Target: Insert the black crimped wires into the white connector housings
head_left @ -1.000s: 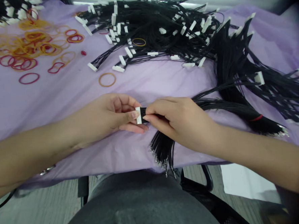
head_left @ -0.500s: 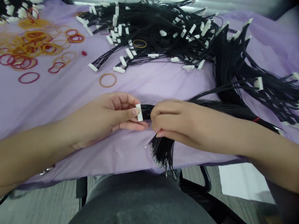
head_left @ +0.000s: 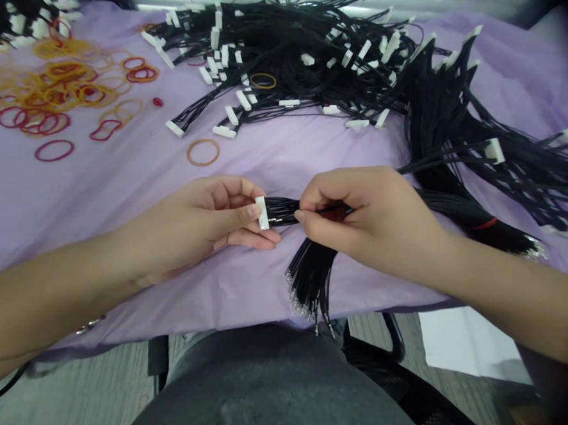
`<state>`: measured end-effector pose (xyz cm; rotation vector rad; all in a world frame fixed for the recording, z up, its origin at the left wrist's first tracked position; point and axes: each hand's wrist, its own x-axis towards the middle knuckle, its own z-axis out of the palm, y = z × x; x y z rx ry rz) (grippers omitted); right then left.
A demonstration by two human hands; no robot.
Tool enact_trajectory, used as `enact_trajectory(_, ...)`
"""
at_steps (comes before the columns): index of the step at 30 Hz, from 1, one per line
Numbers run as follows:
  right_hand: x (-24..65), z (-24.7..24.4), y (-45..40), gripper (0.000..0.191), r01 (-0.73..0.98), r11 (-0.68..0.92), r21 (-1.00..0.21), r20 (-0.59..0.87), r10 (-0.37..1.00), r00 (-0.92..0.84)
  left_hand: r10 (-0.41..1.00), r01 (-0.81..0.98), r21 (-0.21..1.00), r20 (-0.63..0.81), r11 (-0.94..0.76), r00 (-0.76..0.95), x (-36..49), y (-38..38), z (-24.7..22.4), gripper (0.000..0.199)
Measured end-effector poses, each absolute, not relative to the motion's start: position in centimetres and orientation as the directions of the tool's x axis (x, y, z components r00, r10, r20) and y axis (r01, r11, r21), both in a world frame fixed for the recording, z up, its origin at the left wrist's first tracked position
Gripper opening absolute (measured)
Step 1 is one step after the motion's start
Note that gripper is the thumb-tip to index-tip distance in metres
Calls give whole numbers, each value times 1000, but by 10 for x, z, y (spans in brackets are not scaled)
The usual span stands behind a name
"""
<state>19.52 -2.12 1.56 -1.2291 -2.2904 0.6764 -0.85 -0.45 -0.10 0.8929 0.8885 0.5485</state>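
My left hand [head_left: 231, 217] pinches a white plug connector [head_left: 262, 212] between thumb and fingers. Several black wires [head_left: 282, 207] run from the connector toward the right. Just right of it, my right hand [head_left: 361, 211] closes thumb and forefinger on a black wire, whose bare metal tip [head_left: 275, 220] lies close to the connector. Whether that tip has entered the connector I cannot tell. Below my right hand hangs a fanned bunch of loose black wires [head_left: 312, 278] with silver crimped ends, over the table's front edge.
A large heap of black wire harnesses [head_left: 318, 63] with white connectors covers the back and right of the purple tablecloth [head_left: 132, 177]. Orange and red rubber bands [head_left: 60, 91] lie at the left. One orange band [head_left: 203, 152] sits alone behind my left hand. A red-banded wire bundle [head_left: 482, 224] lies at right.
My right hand has shifted right and turned, now pinching a wire with its metal tip showing near the connector. My left hand and the connector stay nearly in place.
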Motion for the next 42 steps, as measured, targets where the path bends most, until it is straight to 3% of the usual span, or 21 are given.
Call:
enact_trajectory(18, 196, 13, -18, 12, 604, 437, -666, 85, 850, -520, 722, -45, 851, -414, 523, 554, -11, -4, -4, 7)
enact_trajectory(38, 186, -5, -17, 15, 631, 595, -497, 192, 785, -589, 726, -38, 846, -432, 531, 536, -8, -4, -3, 8)
enact_trajectory(42, 192, 0, -15, 16, 543, 681, -490, 270, 712, -649, 713, -10, 833, -467, 553, 523, -10, -8, -2, 10)
